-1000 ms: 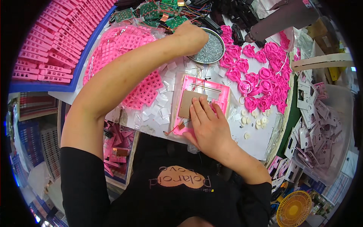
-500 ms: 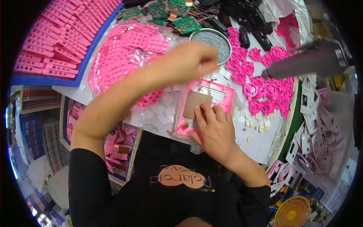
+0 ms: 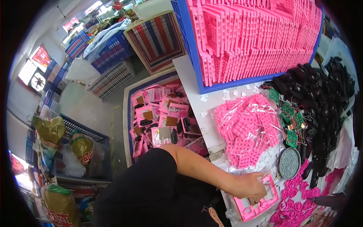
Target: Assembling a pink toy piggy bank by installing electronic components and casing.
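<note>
Over a pink plastic case (image 3: pixel 261 212) on the white worktable, my left hand (image 3: pixel 250 186) is bent downward with its fingers closed near the inside of the case. What the fingertips hold, if anything, is hidden. A brown flat piece (image 3: pixel 245 203) lies in the case beside the hand. Just right of the case stands a round metal dish (image 3: pixel 289 163) of small grey bits, probably screws. My right hand is out of view.
A blue crate (image 3: pixel 223 89) of upright pink panels stands at the back. Nearer lie bagged pink grid pieces (image 3: pixel 249 132), green circuit boards (image 3: pixel 291 138), black parts (image 3: pixel 314 98) and pink ring-shaped parts (image 3: pixel 289 212). A bin (image 3: pixel 127 125) of pink assemblies sits left of the table.
The view has swung left, bringing the bin and floor into sight. My left hand has come down from above onto the pink case; my right hand has left view.
</note>
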`<action>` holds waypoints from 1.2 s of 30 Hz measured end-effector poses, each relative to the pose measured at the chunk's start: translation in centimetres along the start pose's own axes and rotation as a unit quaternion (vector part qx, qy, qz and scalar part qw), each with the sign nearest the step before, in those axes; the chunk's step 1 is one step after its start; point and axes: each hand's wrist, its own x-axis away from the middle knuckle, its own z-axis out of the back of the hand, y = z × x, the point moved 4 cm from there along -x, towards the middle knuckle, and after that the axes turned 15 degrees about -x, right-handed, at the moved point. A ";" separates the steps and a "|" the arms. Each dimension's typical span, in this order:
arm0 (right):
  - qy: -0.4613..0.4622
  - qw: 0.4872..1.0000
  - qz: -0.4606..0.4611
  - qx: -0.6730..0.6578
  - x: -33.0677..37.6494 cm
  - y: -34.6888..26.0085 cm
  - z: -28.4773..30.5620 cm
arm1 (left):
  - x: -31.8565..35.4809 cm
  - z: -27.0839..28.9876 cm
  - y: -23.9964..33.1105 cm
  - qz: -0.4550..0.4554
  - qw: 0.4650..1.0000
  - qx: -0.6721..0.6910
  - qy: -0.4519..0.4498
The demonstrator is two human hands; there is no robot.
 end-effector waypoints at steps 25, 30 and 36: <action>-0.187 0.850 -0.280 -0.405 14.4 0.3 -8.1 | 1.3 -0.7 -0.4 0.063 0.985 0.148 0.058; -0.155 0.884 -0.259 -0.358 15.8 1.7 -7.9 | 1.7 -0.6 -0.5 0.074 0.983 0.155 0.063; -0.159 0.865 -0.258 -0.399 15.1 1.7 -7.4 | 1.6 -0.6 -0.5 0.071 0.981 0.163 0.074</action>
